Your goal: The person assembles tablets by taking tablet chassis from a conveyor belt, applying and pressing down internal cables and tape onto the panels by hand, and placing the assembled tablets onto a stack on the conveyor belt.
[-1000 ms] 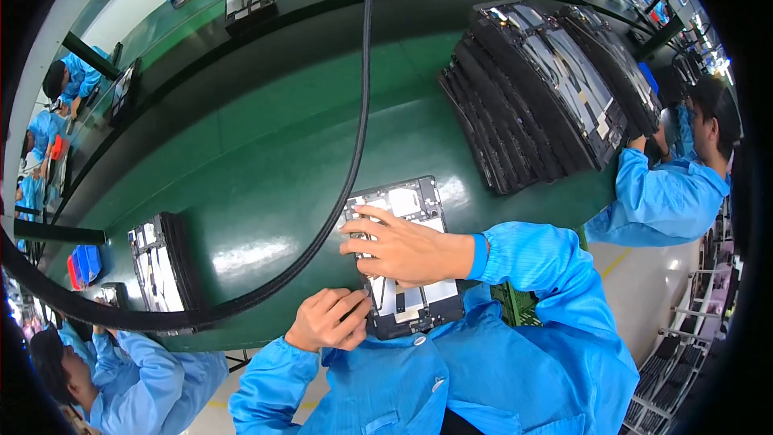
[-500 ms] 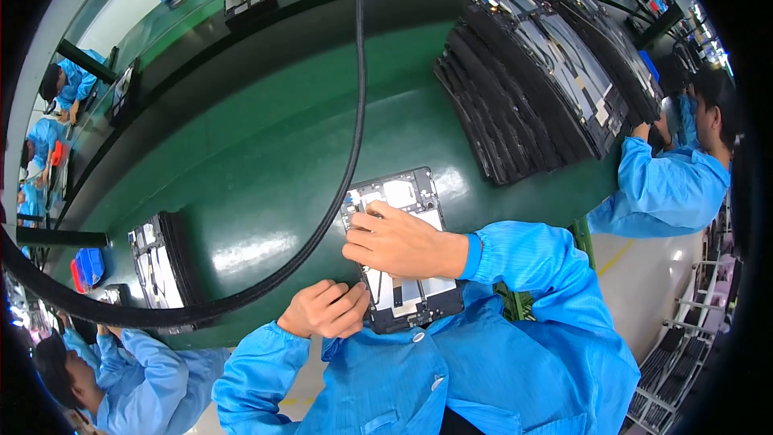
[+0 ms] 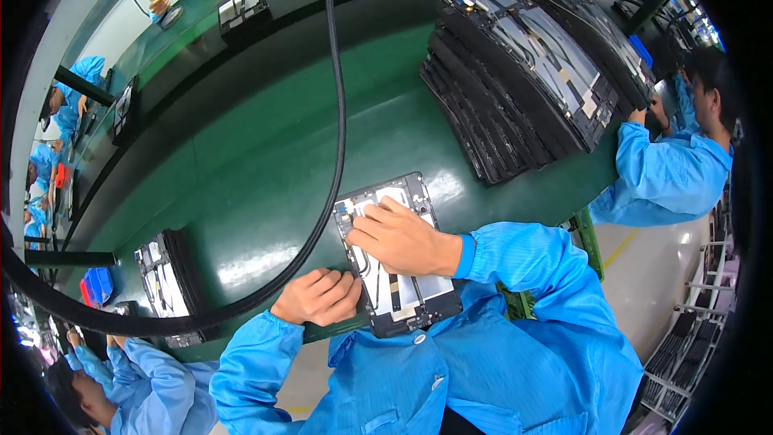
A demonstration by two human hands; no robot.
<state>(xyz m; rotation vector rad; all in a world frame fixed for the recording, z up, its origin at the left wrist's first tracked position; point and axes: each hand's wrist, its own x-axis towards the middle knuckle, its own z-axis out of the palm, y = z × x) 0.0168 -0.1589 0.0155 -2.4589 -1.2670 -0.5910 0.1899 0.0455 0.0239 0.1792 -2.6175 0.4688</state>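
An opened tablet (image 3: 435,287), its silver batteries and circuit parts exposed in a black frame, lies at the bench's near edge, close to my body. Across its upper half rests my right hand (image 3: 409,243), fingers bent and drawn together over the left side. Whatever is under those fingertips is hidden. Beside the tablet's lower left edge, my left hand (image 3: 316,298) is closed with its fingers curled in. I cannot make out what, if anything, it holds.
Tall stacks of similar opened tablets (image 3: 555,56) stand at the far right; a smaller stack (image 3: 165,278) is at the left. A thick black cable (image 3: 339,113) hangs across the view. Co-workers in blue sit left (image 3: 153,387) and right (image 3: 664,161). Beyond the green bench (image 3: 266,145) runs a dark conveyor.
The view has shifted slightly. My left hand has drawn a little away from the tablet's edge, its fingers more tightly curled. My right hand stays over the upper half with its fingers slightly rearranged.
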